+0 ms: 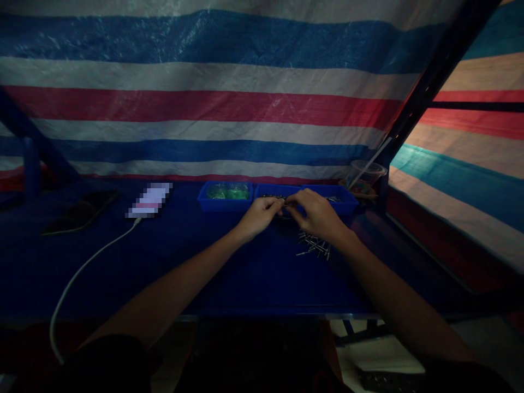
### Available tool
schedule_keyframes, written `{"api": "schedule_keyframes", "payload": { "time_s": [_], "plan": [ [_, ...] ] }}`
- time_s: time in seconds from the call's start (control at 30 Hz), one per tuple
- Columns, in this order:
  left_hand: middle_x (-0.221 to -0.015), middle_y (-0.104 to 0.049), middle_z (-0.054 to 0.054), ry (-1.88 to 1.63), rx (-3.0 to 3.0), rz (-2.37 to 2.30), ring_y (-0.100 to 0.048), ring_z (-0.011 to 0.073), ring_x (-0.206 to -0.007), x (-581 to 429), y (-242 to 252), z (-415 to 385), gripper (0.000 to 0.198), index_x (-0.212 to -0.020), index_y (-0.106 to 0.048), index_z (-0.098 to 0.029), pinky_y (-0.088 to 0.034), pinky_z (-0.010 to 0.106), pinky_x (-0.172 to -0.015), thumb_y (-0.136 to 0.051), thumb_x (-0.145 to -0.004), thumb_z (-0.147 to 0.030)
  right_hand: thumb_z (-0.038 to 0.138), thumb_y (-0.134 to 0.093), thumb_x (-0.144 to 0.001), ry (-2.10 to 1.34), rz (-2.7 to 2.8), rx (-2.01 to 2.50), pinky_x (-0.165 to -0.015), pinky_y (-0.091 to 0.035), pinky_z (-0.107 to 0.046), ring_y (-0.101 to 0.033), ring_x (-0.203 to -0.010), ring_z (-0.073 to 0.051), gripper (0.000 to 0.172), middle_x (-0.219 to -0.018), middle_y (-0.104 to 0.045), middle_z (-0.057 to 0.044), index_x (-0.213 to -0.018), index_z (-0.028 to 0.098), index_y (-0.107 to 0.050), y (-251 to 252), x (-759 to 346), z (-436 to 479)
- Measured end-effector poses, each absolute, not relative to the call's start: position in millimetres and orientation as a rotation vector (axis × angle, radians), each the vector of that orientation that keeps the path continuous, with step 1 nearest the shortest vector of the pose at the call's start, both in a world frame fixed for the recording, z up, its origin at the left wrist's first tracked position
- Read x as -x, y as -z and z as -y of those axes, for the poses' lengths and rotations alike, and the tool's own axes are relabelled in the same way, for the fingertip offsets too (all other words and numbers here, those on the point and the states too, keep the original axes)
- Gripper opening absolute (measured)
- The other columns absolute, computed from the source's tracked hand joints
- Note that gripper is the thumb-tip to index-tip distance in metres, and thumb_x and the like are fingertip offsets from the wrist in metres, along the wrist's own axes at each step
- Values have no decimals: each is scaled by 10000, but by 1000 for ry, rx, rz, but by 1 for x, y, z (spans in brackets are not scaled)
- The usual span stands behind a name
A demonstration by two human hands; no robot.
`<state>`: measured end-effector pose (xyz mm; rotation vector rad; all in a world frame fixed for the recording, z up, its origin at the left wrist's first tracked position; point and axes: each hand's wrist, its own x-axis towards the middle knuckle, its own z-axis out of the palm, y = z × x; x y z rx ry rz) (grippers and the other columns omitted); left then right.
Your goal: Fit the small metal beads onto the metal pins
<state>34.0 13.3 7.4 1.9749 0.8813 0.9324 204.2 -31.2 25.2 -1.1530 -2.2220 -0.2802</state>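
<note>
Dark fabric sleeves (110, 363) sit nearest, below the front edge of the blue, smooth-topped bench (254, 273). The left hand (258, 215) and right hand (317, 213) meet near the rear edge, their fingers (275, 205) bent inward, tips almost together. A thin piece seems to lie between the fingertips (too small and dim to make out), so I cannot tell whether either hand grips it. Loose slender silver metal pins (316, 246) lie below the right hand, towards the front edge, partly hidden by it. Three blue rectangular plastic bins line the rear edge: the left bin (204, 205) holds green contents, the middle bin (262, 189) dark pieces, the right bin (347, 204) silver pieces.
</note>
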Motion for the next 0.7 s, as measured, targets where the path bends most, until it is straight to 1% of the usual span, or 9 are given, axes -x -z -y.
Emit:
{"api": "schedule_keyframes", "payload": {
  "time_s": [0.1,0.2,0.27,0.33,0.37,0.43,0.5,0.57,0.7],
  "plan": [
    [-691,-633,49,-883,-1962,-892,-545,128,-647,-36,-7,-12,474,-676,-603,-144,-417,259,-625,-317,-956,-397,272,-453,-893,310,2162,1196,-703,-428,-346,-548,-755,-200,167,-796,-630,-66,-837,192,-587,-25,-204,30],
    [-710,-655,56,-784,-2082,-891,-581,141,-654,-37,-5,-11,550,-782,-653,-134,-435,266,-637,-222,-972,-418,315,-394,-921,342,1946,1198,-684,-443,-338,-563,-711,-184,243,-741,-607,-55,-783,201,-559,-29,-208,33],
    [-781,-675,66,-732,-2334,-918,-613,165,-734,-36,-2,-9,489,-838,-663,-137,-448,286,-694,-265,-967,-391,361,-328,-942,412,1696,1221,-682,-456,-347,-578,-716,-187,289,-752,-592,-59,-832,207,-546,-32,-212,38],
    [-901,-686,79,-647,-2598,-972,-630,201,-848,-34,2,-7,361,-931,-656,-152,-452,315,-752,-347,-945,-339,399,-257,-956,491,1427,1246,-688,-467,-369,-593,-728,-195,328,-799,-579,-68,-950,209,-524,-37,-217,43],
    [-958,-684,88,-576,-2689,-1010,-632,220,-891,-32,4,-6,311,-992,-641,-160,-456,330,-766,-378,-930,-315,412,-238,-958,517,1317,1237,-687,-472,-375,-597,-727,-195,337,-826,-572,-71,-1008,210,-503,-39,-219,45],
    [-1028,-672,116,-410,-2772,-1120,-638,252,-922,-30,6,-3,291,-1091,-597,-160,-470,353,-759,-413,-906,-289,421,-257,-956,539,1205,1181,-676,-479,-368,-599,-723,-187,318,-872,-565,-73,-1057,211,-472,-43,-222,44],
    [-1043,-665,149,-257,-2793,-1249,-646,279,-912,-28,4,-2,308,-1122,-569,-144,-482,373,-742,-424,-895,-292,413,-324,-942,549,1262,1167,-685,-479,-360,-593,-731,-184,274,-880,-575,-71,-1030,209,-484,-44,-224,38],
    [-1017,-666,175,-156,-2793,-1359,-649,306,-902,-26,1,-2,313,-1118,-564,-129,-485,399,-733,-413,-894,-287,400,-400,-914,555,1459,1265,-729,-469,-377,-583,-788,-209,250,-878,-598,-78,-1012,202,-517,-42,-224,28],
    [-918,-675,184,-135,-2753,-1433,-648,336,-873,-24,-7,-2,284,-1090,-583,-124,-477,434,-727,-473,-850,-228,377,-486,-865,494,1851,1498,-757,-432,-421,-548,-881,-276,260,-903,-630,-109,-1020,190,-579,-24,-219,12]
  ]
}}
